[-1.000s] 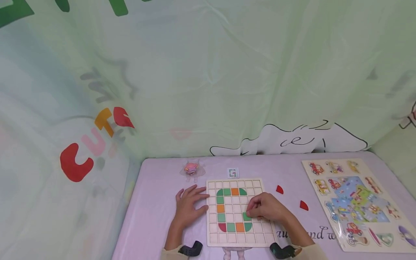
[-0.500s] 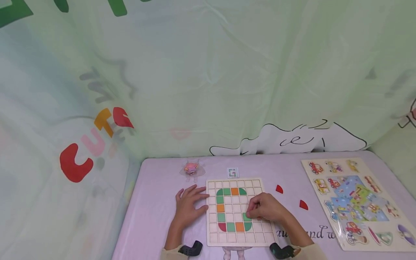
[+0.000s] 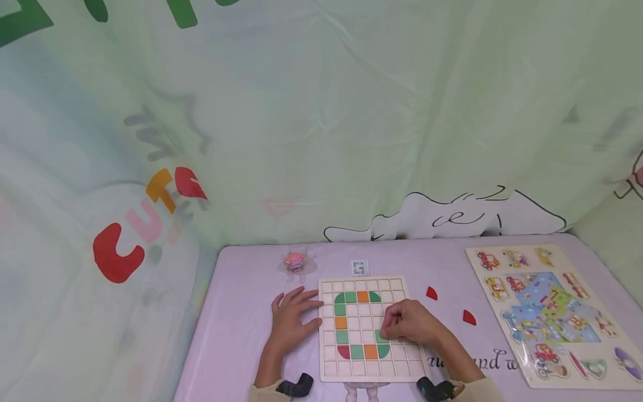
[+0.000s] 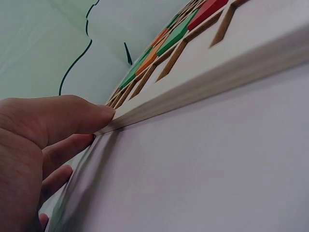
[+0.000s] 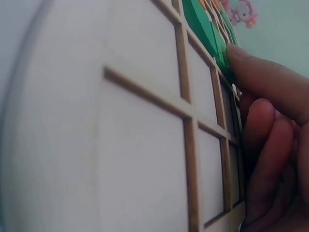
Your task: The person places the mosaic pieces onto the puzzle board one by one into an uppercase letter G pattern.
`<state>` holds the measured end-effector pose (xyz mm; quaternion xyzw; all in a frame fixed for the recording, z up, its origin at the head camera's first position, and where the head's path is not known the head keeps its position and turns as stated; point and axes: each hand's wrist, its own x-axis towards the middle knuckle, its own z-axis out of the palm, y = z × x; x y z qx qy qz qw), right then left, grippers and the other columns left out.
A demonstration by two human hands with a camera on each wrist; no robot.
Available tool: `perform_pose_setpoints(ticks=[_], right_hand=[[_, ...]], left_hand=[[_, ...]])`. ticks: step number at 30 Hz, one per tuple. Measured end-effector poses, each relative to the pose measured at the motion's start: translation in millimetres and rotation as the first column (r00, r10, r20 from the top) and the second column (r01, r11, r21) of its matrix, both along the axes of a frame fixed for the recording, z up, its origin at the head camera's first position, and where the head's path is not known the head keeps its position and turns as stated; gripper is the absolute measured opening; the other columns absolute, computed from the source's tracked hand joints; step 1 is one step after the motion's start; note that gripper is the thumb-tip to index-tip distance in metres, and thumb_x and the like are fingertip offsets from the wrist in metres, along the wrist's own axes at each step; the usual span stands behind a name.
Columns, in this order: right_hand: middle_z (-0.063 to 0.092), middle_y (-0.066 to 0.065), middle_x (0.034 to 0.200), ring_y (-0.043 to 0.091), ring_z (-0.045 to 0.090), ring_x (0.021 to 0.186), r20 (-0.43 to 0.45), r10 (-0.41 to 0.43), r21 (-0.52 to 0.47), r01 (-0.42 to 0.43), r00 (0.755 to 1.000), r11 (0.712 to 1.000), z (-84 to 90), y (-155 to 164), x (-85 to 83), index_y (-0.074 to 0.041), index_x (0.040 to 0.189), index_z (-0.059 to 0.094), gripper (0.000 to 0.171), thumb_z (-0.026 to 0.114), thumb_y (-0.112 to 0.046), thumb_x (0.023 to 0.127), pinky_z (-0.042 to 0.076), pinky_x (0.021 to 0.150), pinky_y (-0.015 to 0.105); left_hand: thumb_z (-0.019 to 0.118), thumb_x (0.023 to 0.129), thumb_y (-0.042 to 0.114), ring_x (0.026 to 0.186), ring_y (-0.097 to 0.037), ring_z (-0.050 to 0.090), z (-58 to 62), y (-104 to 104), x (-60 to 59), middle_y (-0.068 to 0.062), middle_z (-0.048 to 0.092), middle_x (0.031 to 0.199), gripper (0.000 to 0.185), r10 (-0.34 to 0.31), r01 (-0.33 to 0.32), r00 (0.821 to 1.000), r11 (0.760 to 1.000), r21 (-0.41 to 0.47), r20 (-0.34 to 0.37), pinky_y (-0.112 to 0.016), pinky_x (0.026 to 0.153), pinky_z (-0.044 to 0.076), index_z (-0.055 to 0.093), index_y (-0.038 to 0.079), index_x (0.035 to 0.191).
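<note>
Wooden grid board point(image 3: 368, 373) lying flat at the table's near middle, with a ring of coloured tiles partly built. Top run laid: green, green, orange, green. Left side filled downward: green, orange, green, then a red quarter-round at the lower left corner. Bottom row reading green, orange, green corner. Right side mostly bare, only one green tile point(image 3: 380, 335) going in just above that bottom corner, at about 4 o'clock on the ring. By the look of it, more than half done, with a gap left running up the right side toward 1 o'clock. Two red quarter-round pieces, one point(image 3: 431, 293) and another point(image 3: 469, 317), waiting loose on the lilac table point(image 3: 241, 312) at 3 o'clock of the board, well apart from it.

Right hand point(image 3: 413, 322) curled over the board's right half, fingertips point(image 5: 251, 63) pressing and pinching that green tile down into its cell, remaining fingers tucked beneath. Left hand point(image 3: 290, 320) spread flat on the table at 9 o'clock, fingers straight and relaxed, thumb point(image 4: 72, 118) and fingertips touching the board's left edge, holding nothing, bracing only.

Beyond the board at 12 o'clock, a small pattern card point(image 3: 359, 267); at 11 o'clock, a pink toy point(image 3: 295, 260). Far off at 3 o'clock, a vehicle peg puzzle point(image 3: 550, 312).
</note>
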<state>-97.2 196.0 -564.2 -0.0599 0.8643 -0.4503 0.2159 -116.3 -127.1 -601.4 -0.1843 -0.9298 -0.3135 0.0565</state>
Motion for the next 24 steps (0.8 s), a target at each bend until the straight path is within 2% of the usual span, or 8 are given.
perform_pose_setpoints(ticks=[12,24], right_hand=[[0.063,-0.003,0.062,0.011,0.056,0.061,-0.018,0.036,-0.023,-0.036,0.999,0.999,-2.9,3.1,-0.8,-0.018,0.074,0.073,0.017,0.088,-0.023,0.077,0.04,0.049,0.021],[0.063,-0.003,0.063,0.009,0.053,0.058,-0.017,0.043,-0.048,-0.044,0.999,0.998,2.5,3.1,0.4,-0.014,0.076,0.072,0.017,0.088,-0.02,0.077,0.039,0.049,0.021]], left_hand=[[0.078,0.082,0.034,0.144,-0.025,0.046,-3.5,-0.6,-0.8,0.011,0.065,0.14,0.034,0.002,-0.002,1.0,1.0,-0.002,-0.003,-0.065,0.115,0.017,0.076,0.034,0.116],[0.078,0.083,0.035,0.145,-0.025,0.045,-2.6,-0.4,-0.7,0.011,0.065,0.141,0.034,0.004,-0.004,1.0,1.0,-0.001,0.007,-0.065,0.115,0.017,0.076,0.034,0.116]])
